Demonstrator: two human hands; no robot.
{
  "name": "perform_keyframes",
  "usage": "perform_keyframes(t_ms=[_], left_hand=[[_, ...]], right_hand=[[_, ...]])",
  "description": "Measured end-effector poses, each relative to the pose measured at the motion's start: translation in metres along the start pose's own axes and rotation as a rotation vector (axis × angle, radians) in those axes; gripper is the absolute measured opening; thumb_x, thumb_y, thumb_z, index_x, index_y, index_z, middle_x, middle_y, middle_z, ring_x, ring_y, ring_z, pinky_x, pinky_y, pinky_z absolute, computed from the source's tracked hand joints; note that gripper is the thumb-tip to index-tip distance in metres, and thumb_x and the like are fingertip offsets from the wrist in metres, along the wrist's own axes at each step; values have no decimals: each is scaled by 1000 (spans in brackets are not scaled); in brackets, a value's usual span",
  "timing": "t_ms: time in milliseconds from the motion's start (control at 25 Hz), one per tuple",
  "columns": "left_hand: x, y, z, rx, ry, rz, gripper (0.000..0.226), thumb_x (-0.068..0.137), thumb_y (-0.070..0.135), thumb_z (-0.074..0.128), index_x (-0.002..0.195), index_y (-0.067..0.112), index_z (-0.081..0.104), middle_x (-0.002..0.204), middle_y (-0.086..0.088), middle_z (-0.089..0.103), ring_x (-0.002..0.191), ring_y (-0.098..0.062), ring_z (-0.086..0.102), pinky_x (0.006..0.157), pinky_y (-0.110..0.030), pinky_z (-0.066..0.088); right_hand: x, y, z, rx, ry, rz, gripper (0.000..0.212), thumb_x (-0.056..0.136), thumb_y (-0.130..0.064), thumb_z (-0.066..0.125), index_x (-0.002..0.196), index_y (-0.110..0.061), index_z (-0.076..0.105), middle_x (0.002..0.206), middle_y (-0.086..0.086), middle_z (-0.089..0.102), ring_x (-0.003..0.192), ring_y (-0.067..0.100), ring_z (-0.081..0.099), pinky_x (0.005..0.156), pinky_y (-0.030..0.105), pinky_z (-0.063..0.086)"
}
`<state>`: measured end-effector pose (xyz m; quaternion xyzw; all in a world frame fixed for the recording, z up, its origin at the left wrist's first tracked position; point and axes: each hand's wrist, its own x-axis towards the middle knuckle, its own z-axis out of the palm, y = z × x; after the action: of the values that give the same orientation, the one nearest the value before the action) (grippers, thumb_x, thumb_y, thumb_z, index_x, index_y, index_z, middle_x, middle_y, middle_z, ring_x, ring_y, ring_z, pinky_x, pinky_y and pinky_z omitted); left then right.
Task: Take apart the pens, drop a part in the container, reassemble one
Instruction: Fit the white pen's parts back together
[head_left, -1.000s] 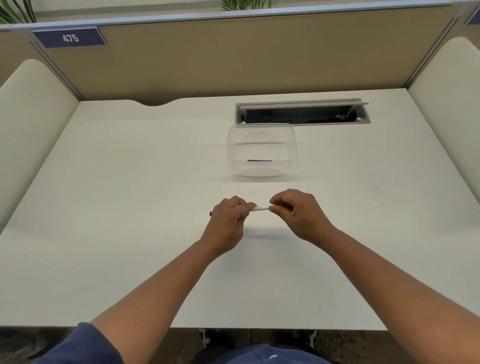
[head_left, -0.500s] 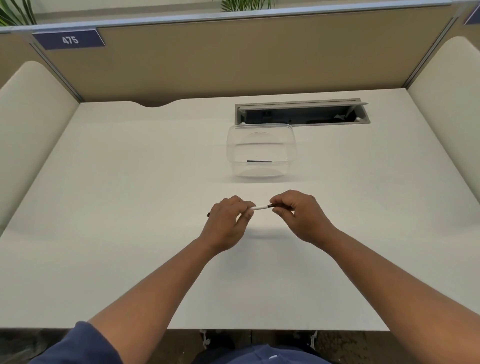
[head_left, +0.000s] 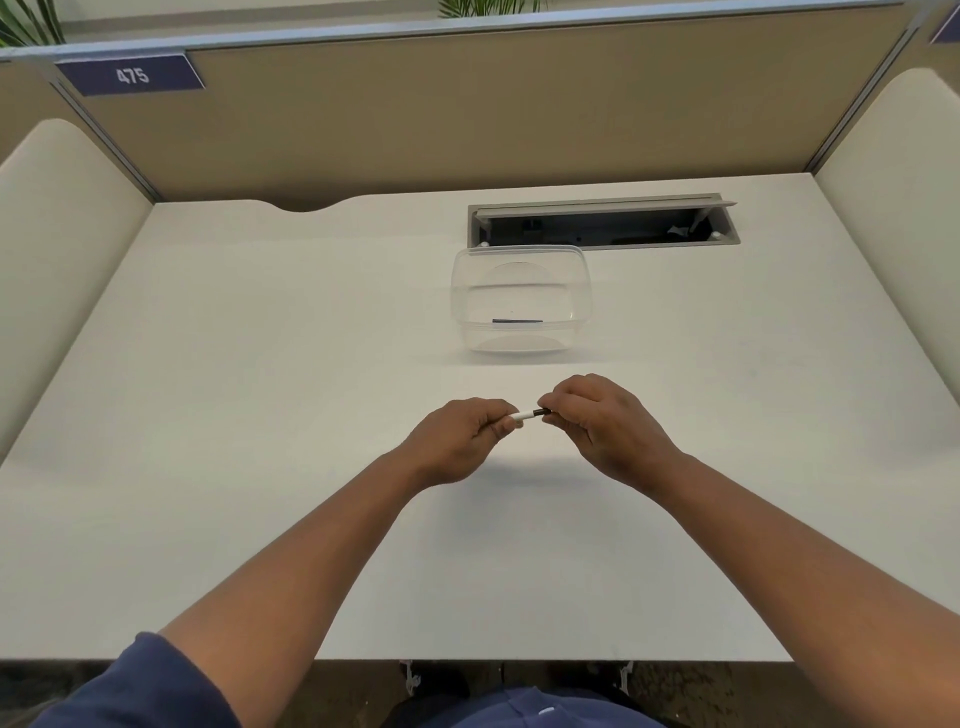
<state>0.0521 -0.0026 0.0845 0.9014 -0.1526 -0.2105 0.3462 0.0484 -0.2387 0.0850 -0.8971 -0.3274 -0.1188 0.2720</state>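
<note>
Desk (head_left: 260, 415): pen (head_left: 530, 414) between both grips

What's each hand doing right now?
Left hand: closed on the white pen.
Right hand: closed on the pen's dark end.

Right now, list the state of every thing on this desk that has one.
Pen: held off the desk between both hands.
Left hand: shut on pen.
Right hand: shut on pen's dark end.
Container: open, lidless, one dark part inside.
Cable hatch: lid open.
</note>
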Motion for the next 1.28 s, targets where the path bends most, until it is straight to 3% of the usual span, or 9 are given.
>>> perform_keyframes(t_ms=[240,400,640,720,840,1000,1080,1200,1280], left_hand=[[5,5,-6,-111,-93,-9,27,106,38,44,111,31,70,76,19,56,70,-1,48,68,-23,40],[4,8,-2,-57,-10,7,25,104,44,47,95,39,70,71,34,60,73,6,54,71,-28,45],[2,5,7,264,157,148,26,103,44,44,80,39,54,65,12,55,71,-5,51,56,-30,33],[1,4,6,194,114,83,26,103,46,44,82,42,58,67,14,58,74,-3,54,59,-30,38],[4,1,2,54,33,-44,26,102,51,45,94,41,68,80,14,68,82,-9,61,74,-34,50],[2,0,-1,-161,-78,-22,30,103,44,50,88,33,73,60,17,47,59,-6,42,64,-29,39],[1,2,-2,-267,-106,-4,31,104,41,52,87,29,74,65,9,44,60,-10,38,63,-27,35],[1,5,-2,-180,-66,-8,30,103,44,51,86,32,73,65,11,51,61,-9,45,64,-29,40],[0,5,0,21,-12,-18,30,102,49,47,90,35,71,74,12,66,71,-10,58,69,-33,48]], right_hand=[[0,-1,2,-43,-6,-50,11,91,-4,70,102,-3,73,89,9,70,71,31,58,64,38,50],[2,-10,1,-18,-34,-5,5,94,-7,67,92,-6,71,78,6,65,68,26,53,63,34,44],[15,-26,5,794,-290,1022,30,96,-28,54,71,-16,64,60,-6,56,52,10,44,53,25,36],[15,-25,5,711,-292,953,31,98,-33,55,74,-18,67,61,-10,59,52,5,47,52,19,38],[7,-23,7,353,-125,532,14,96,-26,63,85,-21,70,73,-12,63,65,6,52,61,19,42],[-1,-14,7,40,-90,102,6,91,-11,71,96,-11,73,83,2,69,72,24,57,63,34,48],[-2,-15,6,-99,-32,-2,4,91,-10,72,94,-8,73,81,5,68,68,28,56,58,35,48],[0,-23,6,-36,-32,75,11,95,-14,66,86,-9,71,73,2,63,66,25,52,59,33,42],[4,-28,9,222,-161,436,23,99,-22,58,80,-14,68,68,-5,61,65,17,52,60,33,41]])
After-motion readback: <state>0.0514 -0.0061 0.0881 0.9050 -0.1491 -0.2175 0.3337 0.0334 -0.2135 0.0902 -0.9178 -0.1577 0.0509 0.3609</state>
